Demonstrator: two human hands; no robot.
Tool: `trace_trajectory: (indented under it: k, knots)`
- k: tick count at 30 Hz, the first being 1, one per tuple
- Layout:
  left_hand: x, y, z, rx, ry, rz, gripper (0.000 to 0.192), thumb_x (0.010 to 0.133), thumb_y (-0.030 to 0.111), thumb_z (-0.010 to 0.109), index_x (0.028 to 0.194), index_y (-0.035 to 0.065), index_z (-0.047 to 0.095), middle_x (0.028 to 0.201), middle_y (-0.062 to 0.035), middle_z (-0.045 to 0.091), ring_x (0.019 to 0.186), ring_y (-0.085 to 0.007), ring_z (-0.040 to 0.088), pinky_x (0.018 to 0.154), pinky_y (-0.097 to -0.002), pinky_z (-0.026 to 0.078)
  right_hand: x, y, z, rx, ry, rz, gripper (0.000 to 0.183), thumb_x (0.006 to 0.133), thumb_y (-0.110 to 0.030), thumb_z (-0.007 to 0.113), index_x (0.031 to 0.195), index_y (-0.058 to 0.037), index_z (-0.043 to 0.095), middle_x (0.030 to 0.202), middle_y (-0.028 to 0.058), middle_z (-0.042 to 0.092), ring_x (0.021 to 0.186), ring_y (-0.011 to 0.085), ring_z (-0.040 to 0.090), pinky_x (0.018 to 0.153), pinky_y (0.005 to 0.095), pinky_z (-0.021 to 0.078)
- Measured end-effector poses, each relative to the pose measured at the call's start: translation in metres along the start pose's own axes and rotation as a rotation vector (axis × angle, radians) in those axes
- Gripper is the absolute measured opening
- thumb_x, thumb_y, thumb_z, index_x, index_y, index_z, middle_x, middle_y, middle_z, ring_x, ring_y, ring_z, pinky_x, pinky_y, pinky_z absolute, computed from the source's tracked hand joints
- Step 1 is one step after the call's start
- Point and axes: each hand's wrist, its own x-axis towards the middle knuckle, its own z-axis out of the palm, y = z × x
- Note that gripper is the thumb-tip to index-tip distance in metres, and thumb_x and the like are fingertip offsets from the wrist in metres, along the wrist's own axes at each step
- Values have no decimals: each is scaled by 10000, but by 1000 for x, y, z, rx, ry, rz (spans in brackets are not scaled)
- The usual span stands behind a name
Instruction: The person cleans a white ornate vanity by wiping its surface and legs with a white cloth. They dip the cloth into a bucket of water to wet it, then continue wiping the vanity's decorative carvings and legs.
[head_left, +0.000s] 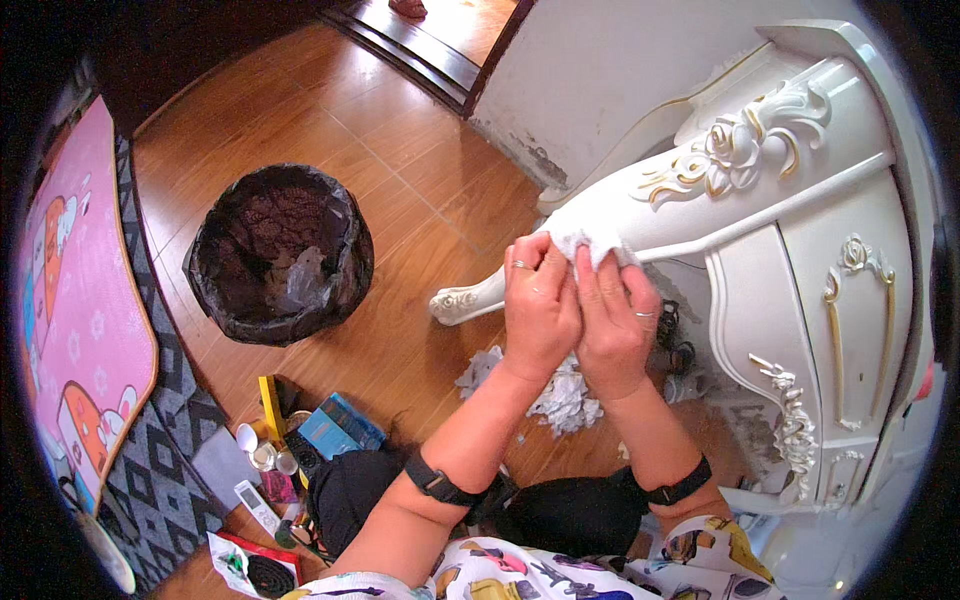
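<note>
Both hands are together in front of the curved white leg (480, 294) of a carved dressing table (787, 191) with gold-trimmed roses. My left hand (541, 307) has its fingers closed on the left side of a crumpled white tissue (589, 244). On the tissue's right side, my right hand (616, 322) grips it too. The tissue overlaps the table's white edge in this view; whether it touches the wood I cannot tell. Beneath my wrists a heap of used white tissues (566, 401) lies on the wooden floor.
A bin (281, 255) lined with a black bag stands at the left. Near my knees lie a blue box (337, 427), a white remote control (256, 507) and a mosquito coil (270, 576). A pink patterned mat (90, 300) runs along the far left. Dark cables (675, 345) lie beneath the table.
</note>
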Motion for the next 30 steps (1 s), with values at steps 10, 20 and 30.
trace_trajectory:
  k: [10, 20, 30]
  knots:
    - [-8, -38, 11, -144, 129, -48, 180, 818, 102, 478, 760, -54, 546, 780, -170, 489, 779, -315, 467, 726, -383, 382, -3, -4, 31, -70, -56, 45, 339, 746, -161, 571, 1068, -63, 613, 1155, 50, 553, 895, 187, 474, 759, 307, 359]
    - [-98, -159, 3, -200, -152, -1009, 310, 829, 230, 472, 875, -57, 579, 937, -253, 561, 902, -328, 543, 773, -375, 404, -83, -56, 129, -44, -535, -234, 323, 722, -168, 515, 1019, -85, 610, 1172, 36, 524, 1044, 156, 446, 835, 334, 333]
    - [-56, -76, 26, -133, 178, -277, 195, 845, 117, 442, 816, -55, 528, 837, -234, 473, 795, -373, 459, 737, -432, 371, -38, -10, 50, 35, -137, -113, 276, 726, -128, 560, 987, -75, 632, 1138, -10, 558, 891, 146, 494, 726, 323, 363]
